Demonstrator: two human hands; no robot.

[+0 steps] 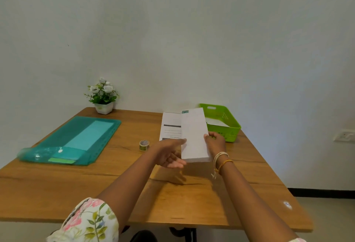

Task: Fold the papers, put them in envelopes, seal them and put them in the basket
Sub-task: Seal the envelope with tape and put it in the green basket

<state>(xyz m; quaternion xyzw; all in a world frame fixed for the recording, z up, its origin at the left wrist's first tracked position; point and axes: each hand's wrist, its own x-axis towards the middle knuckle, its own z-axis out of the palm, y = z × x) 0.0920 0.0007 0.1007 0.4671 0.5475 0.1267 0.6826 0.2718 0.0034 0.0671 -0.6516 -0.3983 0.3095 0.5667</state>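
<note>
Paper slides into the envelope your right grip pinches; guide it squarely with the loose, empty left grip.

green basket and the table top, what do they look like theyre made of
Green basket: looks like moulded plastic with a slight sheen; the uniform bright colour, cut-out handle slot and perforated walls suggest it.

Table top: wood or a wood-look laminate, matt; brown grain lines and dark knot streaks show, but which of the two cannot be told.
</note>
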